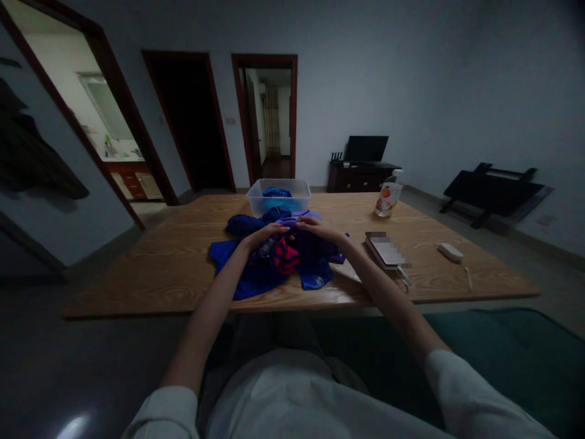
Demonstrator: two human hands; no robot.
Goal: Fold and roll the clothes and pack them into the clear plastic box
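Observation:
A heap of clothes lies on the wooden table in front of me, with a bright blue garment (256, 285) spread at its near side. A red and dark striped cloth (286, 257) shows in the middle. At the far side of the heap, my left hand (270, 230) and my right hand (319, 227) are close together, fingers pinched on a light purple garment (311, 214). Part of that garment is hidden by the hands and the heap. Just behind stands a clear plastic box (299, 190) with folded blue cloth (276, 192) inside.
On the table's right are a bottle with a fruit label (387, 196), a white-topped flat item (386, 251), partly pixelated, and a small white device (450, 252) with a strap. The table's (150, 277) front edge runs before my lap. A green seat (507, 347) is at right.

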